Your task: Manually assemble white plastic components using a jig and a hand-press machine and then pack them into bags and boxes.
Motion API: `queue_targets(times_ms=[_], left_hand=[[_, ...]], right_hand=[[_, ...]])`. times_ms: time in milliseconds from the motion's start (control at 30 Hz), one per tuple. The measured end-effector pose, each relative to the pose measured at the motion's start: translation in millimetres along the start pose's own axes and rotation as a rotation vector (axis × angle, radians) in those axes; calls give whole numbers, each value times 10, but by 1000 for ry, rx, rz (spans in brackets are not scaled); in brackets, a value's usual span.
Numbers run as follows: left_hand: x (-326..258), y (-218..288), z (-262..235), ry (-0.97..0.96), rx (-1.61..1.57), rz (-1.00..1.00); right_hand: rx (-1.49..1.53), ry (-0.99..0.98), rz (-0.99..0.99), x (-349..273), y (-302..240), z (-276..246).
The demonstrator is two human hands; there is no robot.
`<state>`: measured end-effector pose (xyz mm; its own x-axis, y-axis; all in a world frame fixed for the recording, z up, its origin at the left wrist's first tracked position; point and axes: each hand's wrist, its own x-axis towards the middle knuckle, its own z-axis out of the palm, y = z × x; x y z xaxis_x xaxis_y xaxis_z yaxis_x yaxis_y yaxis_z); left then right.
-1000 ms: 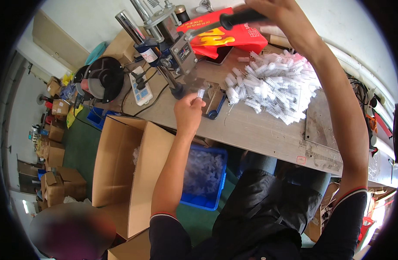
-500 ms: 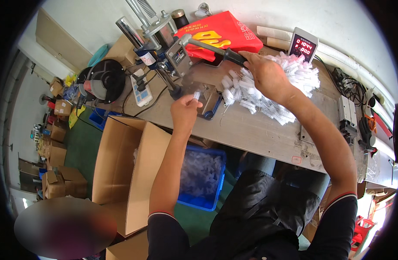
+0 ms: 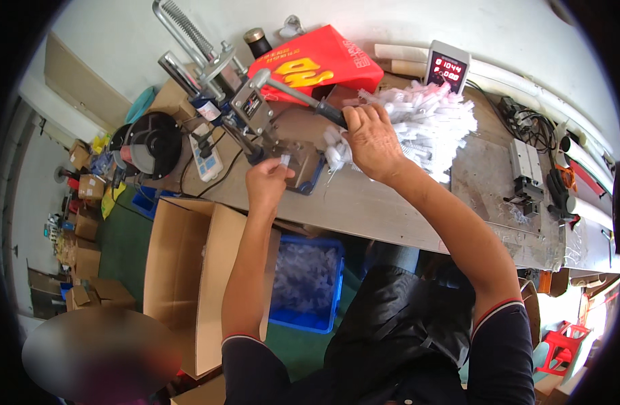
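Observation:
A hand-lever press (image 3: 249, 101) with a spring-topped column stands at the back left of the bench. My right hand (image 3: 377, 142) is closed on the black grip at the end of its lever (image 3: 296, 91). My left hand (image 3: 264, 183) pinches a small clear plastic piece (image 3: 285, 160) between thumb and fingers, at the press's metal base (image 3: 303, 162). Just right of the press lies a large heap of white, translucent ridged plastic pieces (image 3: 431, 128), partly hidden behind my right hand and forearm.
A red bag (image 3: 323, 61) and a counter with a red display (image 3: 448, 66) stand behind. Below the bench are an open cardboard box (image 3: 178, 256) and a blue crate (image 3: 340, 283) of clear pieces. A power strip (image 3: 205, 158) sits left; a metal fixture (image 3: 526, 169) lies right.
The view has shifted, so the bench things appear further left. My right hand has drawn the lever grip nearer and lower. My left hand stays at the press base with the plastic piece.

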<state>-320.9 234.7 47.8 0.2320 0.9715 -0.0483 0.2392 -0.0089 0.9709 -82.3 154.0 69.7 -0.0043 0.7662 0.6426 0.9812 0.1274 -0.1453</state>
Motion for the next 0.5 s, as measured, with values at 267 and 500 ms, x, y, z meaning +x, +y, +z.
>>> queue_targets(times_ms=[267, 500], left_hand=[[44, 187, 38, -41, 58, -21], [46, 133, -85, -82, 25, -82]], right_hand=[[5, 18, 128, 11, 57, 115], [-33, 40, 7, 28, 70, 4]])
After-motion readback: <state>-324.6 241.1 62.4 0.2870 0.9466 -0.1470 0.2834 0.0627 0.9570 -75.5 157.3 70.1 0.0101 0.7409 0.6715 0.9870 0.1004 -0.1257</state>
